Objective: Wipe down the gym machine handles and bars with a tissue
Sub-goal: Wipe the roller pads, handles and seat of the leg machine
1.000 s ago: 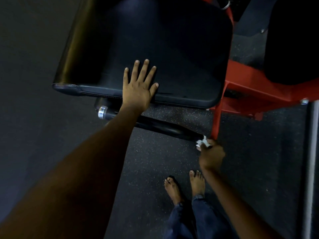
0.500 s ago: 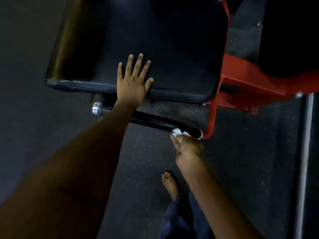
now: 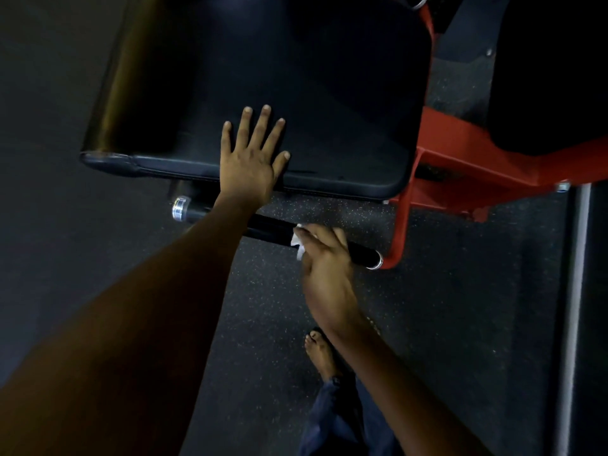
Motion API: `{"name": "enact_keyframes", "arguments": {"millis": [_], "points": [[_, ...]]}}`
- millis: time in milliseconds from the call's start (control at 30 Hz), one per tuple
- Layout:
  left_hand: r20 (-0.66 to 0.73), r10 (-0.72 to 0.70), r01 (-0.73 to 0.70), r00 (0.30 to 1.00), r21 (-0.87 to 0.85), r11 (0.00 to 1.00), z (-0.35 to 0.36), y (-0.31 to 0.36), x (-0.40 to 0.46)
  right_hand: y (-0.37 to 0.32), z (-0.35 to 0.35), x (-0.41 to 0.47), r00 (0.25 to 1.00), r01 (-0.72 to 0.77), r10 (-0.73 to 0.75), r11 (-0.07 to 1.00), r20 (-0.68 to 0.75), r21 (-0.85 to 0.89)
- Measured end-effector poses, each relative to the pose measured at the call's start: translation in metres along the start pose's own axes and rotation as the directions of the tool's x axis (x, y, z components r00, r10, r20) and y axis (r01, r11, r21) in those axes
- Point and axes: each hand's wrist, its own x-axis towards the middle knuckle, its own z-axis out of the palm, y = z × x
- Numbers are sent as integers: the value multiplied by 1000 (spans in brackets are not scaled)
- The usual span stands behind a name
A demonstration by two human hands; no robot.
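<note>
While the left hand lies flat, fingers spread, on the smooth black vinyl pad, right hand curled round crumpled white tissue against cylindrical black handle bar, chrome end caps, red steel frame, speckled rubber floor.

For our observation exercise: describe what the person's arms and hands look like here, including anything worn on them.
Both forearms are bare from the frame edge to the wrist, with no sleeves in view. The left hand and right hand wear no gloves, and no rings, watch or bands show, though the light is dim. Dark blue trousers and a bare foot appear below.
</note>
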Motion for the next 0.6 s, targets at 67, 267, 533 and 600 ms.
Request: {"name": "enact_keyframes", "arguments": {"millis": [67,267,533,600], "points": [[12,-3,3,1000,8,1000,0,0,0,6,-11,11,994,-39,33,997,100,61],[21,-5,5,1000,11,1000,-1,0,0,86,-28,56,736,-446,533,846,417,-294],[6,-7,7,1000,1,1000,1,0,1,-7,-4,115,610,-290,289,948,738,-132],[3,-7,7,1000,4,1000,1,1,1,-13,6,99,717,-321,198,945,669,64]]}}
